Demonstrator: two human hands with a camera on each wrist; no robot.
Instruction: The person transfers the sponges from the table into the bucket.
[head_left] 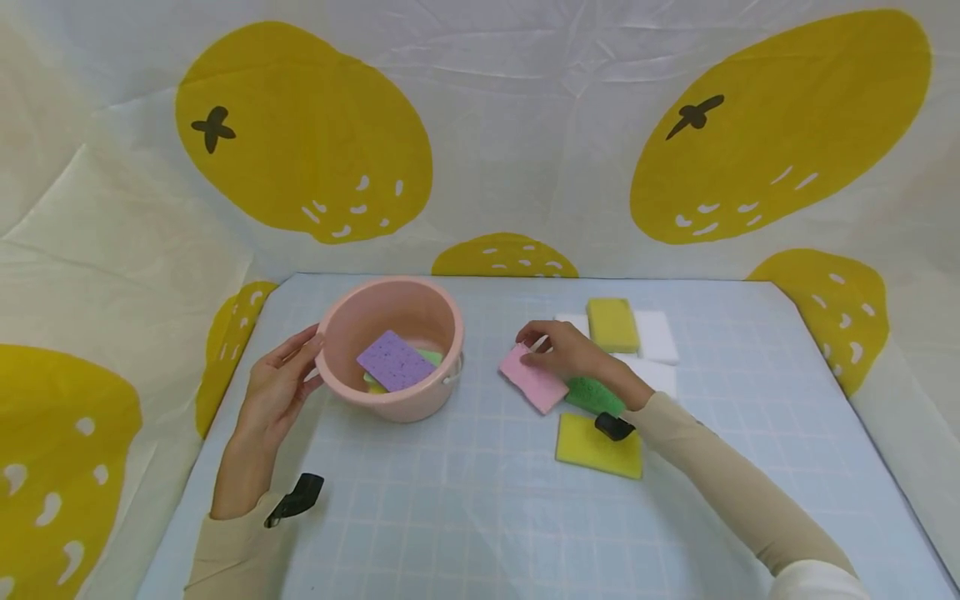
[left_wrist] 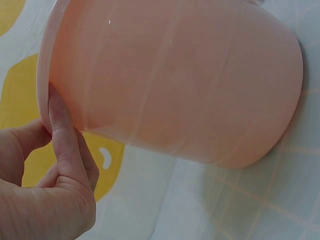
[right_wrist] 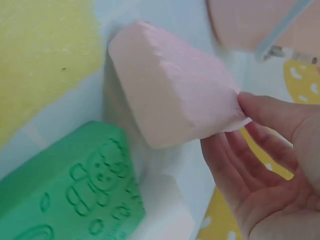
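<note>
A pink bucket (head_left: 405,404) stands at the left of the table. My left hand (head_left: 279,387) pinches its rim on the left side, with the thumb and fingers on either side of the edge in the left wrist view (left_wrist: 60,150). Inside the bucket lies a purple sponge (head_left: 397,361) over green and yellow ones. My right hand (head_left: 566,350) pinches a pink sponge (head_left: 532,379) by one edge, right of the bucket. In the right wrist view the pink sponge (right_wrist: 175,90) tilts, its thumb-side corner between thumb and fingers. Whether it touches the table cannot be told.
Close to the right hand lie a green sponge (head_left: 592,397) with an embossed pattern, a flat yellow sponge (head_left: 600,446), a thicker yellow sponge (head_left: 612,325) and several white sponges (head_left: 656,337). The bucket's handle (head_left: 455,371) hangs on its right side. Patterned cloth (head_left: 525,167) rises behind the table.
</note>
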